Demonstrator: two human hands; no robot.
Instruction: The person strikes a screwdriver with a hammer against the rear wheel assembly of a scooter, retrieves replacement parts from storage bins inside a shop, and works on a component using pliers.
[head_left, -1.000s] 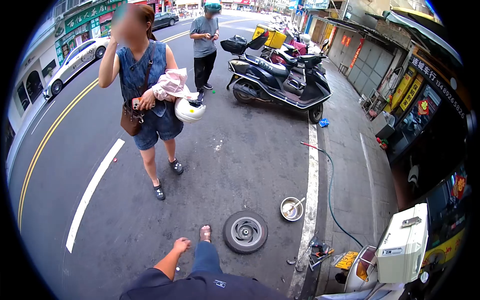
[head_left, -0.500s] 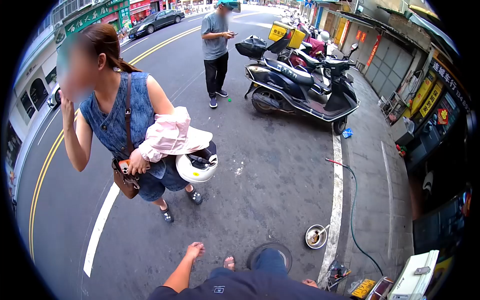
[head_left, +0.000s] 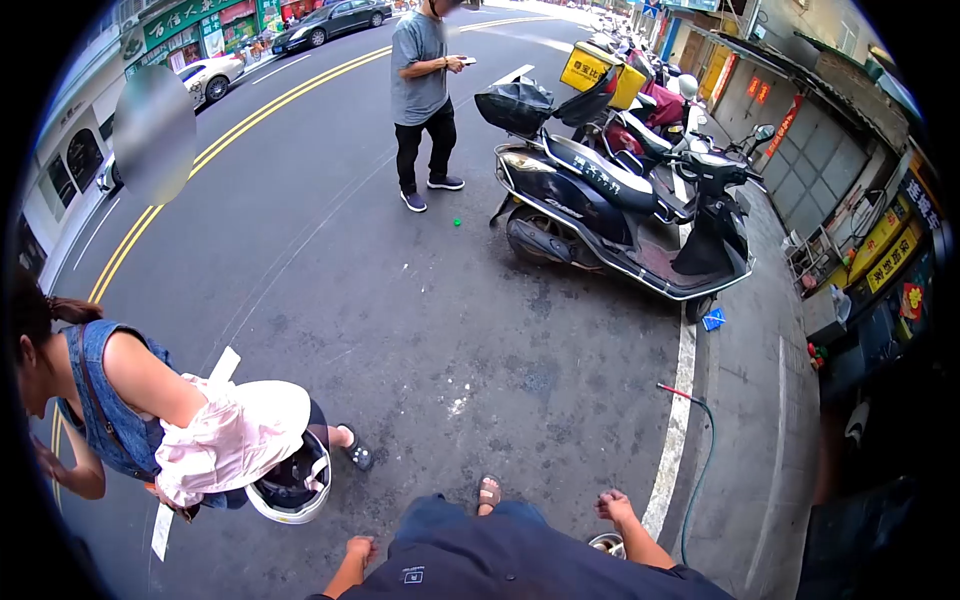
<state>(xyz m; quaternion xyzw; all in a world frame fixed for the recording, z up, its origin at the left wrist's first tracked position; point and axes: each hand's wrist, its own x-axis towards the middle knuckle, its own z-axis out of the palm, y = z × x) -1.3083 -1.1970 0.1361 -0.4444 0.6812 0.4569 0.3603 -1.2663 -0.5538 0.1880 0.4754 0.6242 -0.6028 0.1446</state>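
Observation:
My left hand (head_left: 362, 548) hangs low in front of my dark shirt (head_left: 500, 560), its fingers loosely curled and nothing visible in it. To the right, my right hand (head_left: 614, 507) is held out over the road, fingers loosely bent, also without anything in it. Below it on the ground is a metal bowl (head_left: 606, 541), partly hidden by my right forearm. One sandalled foot (head_left: 488, 494) of mine shows ahead of the shirt. Neither hand touches an object.
A person with a pink garment (head_left: 215, 440) and a white helmet (head_left: 295, 508) is close on my left. Ahead, another person (head_left: 420, 90) stands holding a phone. A black scooter (head_left: 610, 205) is parked right of them; a green hose (head_left: 708, 450) runs along the pavement.
My view has moved forward along the road. The person with the helmet has shifted to the lower left. My right hand has swung into view; the bowl is now beneath my arm.

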